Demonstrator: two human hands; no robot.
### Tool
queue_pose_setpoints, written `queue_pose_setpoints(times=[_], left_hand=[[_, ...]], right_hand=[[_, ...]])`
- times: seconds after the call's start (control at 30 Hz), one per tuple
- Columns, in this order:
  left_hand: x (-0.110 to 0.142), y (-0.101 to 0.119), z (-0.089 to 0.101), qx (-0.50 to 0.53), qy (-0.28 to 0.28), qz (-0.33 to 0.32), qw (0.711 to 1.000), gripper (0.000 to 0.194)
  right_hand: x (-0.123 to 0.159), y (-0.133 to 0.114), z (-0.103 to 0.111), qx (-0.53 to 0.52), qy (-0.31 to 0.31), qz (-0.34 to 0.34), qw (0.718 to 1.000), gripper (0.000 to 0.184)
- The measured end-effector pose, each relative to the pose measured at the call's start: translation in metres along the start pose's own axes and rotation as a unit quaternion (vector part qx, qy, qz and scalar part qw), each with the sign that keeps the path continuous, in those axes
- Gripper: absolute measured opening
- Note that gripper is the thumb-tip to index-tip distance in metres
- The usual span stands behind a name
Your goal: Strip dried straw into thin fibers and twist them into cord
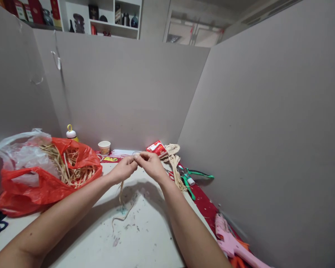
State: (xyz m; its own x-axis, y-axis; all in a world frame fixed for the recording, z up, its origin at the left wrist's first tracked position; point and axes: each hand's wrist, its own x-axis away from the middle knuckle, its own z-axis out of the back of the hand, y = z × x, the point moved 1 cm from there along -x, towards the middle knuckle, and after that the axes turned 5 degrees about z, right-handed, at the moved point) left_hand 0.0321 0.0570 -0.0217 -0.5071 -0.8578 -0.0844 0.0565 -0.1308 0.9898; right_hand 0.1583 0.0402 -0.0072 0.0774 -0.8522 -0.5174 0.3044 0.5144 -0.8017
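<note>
My left hand (124, 168) and my right hand (150, 165) meet fingertip to fingertip above the white table (145, 238). Both are closed in a pinch on pale straw strands (121, 193). The strands hang down from my left hand and trail onto the tabletop. To the left, a red plastic bag (44, 186) lies open with a heap of the same straw (69, 165) inside it. Behind my right hand lies a loose bundle of straw (175, 163).
A clear plastic bag (22, 152) sits on the red one. At the back stand a paper cup (104, 147), a yellow-capped bottle (70, 133) and a red packet (156, 147). Green-handled pliers (191, 176) and a pink glue gun (231, 243) lie on the right. Grey partition walls (134, 93) enclose the table.
</note>
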Motion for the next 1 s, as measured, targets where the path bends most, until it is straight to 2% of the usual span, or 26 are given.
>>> queue_pose_setpoints(times=[0.07, 0.23, 0.33, 0.4, 0.5, 0.6, 0.63, 0.7, 0.8, 0.87, 0.9, 0.93, 1.0], left_hand=[[0.002, 0.003, 0.001, 0.013, -0.016, 0.006, 1.000, 0.019], [0.010, 0.012, 0.006, 0.143, -0.044, 0.092, 0.984, 0.018], [0.012, 0.012, 0.008, 0.172, -0.048, 0.084, 0.980, 0.020], [0.012, 0.011, 0.009, 0.188, -0.061, 0.083, 0.977, 0.021], [0.009, 0.009, 0.010, 0.208, -0.089, 0.092, 0.970, 0.022], [0.005, 0.007, 0.007, 0.205, -0.118, 0.099, 0.967, 0.020], [0.004, 0.005, 0.005, 0.197, -0.120, 0.100, 0.968, 0.020], [0.001, 0.001, 0.000, 0.160, -0.093, 0.085, 0.979, 0.021], [-0.003, -0.008, -0.008, 0.029, 0.027, -0.027, 0.999, 0.023], [-0.005, -0.013, -0.010, -0.056, 0.097, -0.107, 0.988, 0.019], [-0.006, -0.014, -0.011, -0.076, 0.110, -0.121, 0.984, 0.018], [-0.007, -0.013, -0.010, -0.074, 0.110, -0.111, 0.985, 0.019], [-0.009, -0.010, -0.005, -0.016, 0.076, -0.031, 0.996, 0.025]], right_hand=[[0.000, 0.000, 0.000, -0.037, 0.004, -0.001, 0.999, 0.026], [0.000, 0.000, 0.000, -0.111, 0.025, -0.030, 0.993, 0.022], [0.001, 0.002, 0.002, -0.179, 0.019, -0.063, 0.982, 0.023], [0.002, 0.004, 0.004, -0.232, -0.009, -0.087, 0.969, 0.025], [0.002, 0.008, 0.007, -0.258, -0.051, -0.104, 0.959, 0.041], [0.001, 0.013, 0.007, -0.254, -0.032, -0.085, 0.963, 0.027], [0.000, 0.014, 0.006, -0.252, -0.017, -0.078, 0.964, 0.028], [-0.001, 0.017, 0.003, -0.233, 0.017, -0.070, 0.970, 0.033], [-0.001, 0.022, -0.002, -0.200, 0.074, -0.098, 0.972, 0.037], [-0.002, 0.024, -0.004, -0.204, 0.096, -0.131, 0.965, 0.039], [-0.002, 0.025, -0.004, -0.210, 0.096, -0.144, 0.962, 0.038], [-0.002, 0.025, -0.003, -0.216, 0.092, -0.150, 0.960, 0.037], [-0.003, 0.023, 0.002, -0.226, 0.082, -0.149, 0.959, 0.035]])
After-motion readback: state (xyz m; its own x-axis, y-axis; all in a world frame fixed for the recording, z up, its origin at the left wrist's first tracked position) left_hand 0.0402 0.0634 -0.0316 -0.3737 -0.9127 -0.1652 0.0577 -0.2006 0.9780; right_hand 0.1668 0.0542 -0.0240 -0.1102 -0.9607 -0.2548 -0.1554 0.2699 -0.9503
